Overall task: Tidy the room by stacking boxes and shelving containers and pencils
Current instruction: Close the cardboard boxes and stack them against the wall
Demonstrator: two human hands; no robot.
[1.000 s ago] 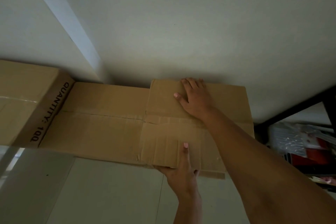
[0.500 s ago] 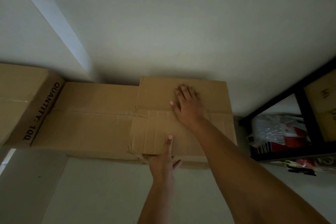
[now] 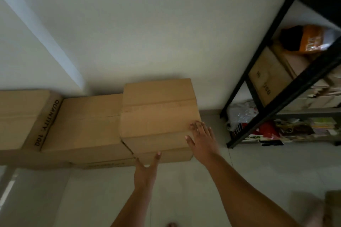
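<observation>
A brown cardboard box [image 3: 156, 112] sits on top of a lower box [image 3: 88, 125] against the white wall. My left hand [image 3: 146, 169] is at the top box's front face, with straight fingers touching its lower edge. At the box's front right corner lies my right hand [image 3: 202, 138], its fingers spread flat and touching the top. A third box [image 3: 24, 116] printed "QUANTITY: 100" stands to the left.
A black metal shelf rack [image 3: 258, 83] stands at the right with cardboard boxes [image 3: 267, 77], an orange bag [image 3: 310, 39], books and packets on it. Grey tiled floor [image 3: 258, 171] spreads in front. A blurred brown object [image 3: 330, 206] shows at the bottom right.
My right hand has slid from the middle of the box top back to its front right corner. The view has pulled back and swung right, showing more of the rack.
</observation>
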